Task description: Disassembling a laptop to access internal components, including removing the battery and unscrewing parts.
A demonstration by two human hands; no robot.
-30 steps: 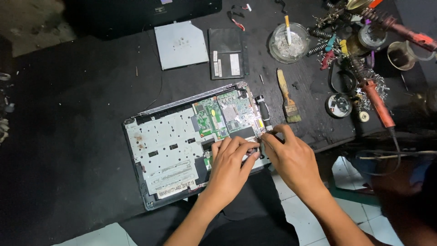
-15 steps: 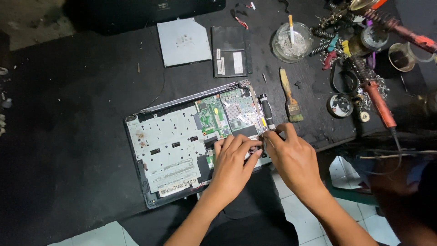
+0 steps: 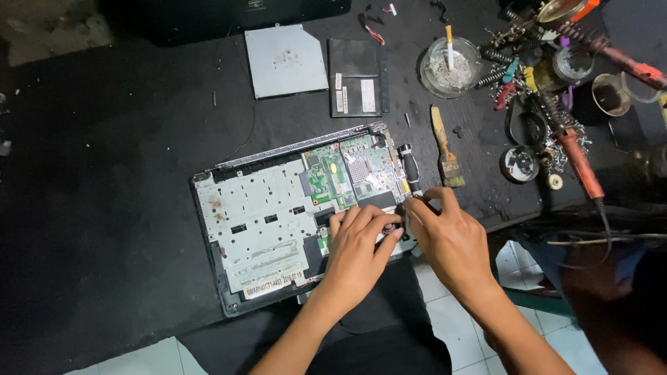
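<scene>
Overhead, from the head camera, an opened laptop (image 3: 278, 229) lies bottom-up on the dark counter (image 3: 104, 173), its green circuit board (image 3: 347, 173) exposed. The left hand (image 3: 358, 246) presses flat, fingers loose, holding nothing, near the board's lower edge. The right hand (image 3: 448, 239) pinches a black-handled screwdriver (image 3: 410, 173) at that same corner. Seemingly a screw is being worked; next calls for a steady, upright tip. A brush (image 3: 445, 149) lies nearby.
</scene>
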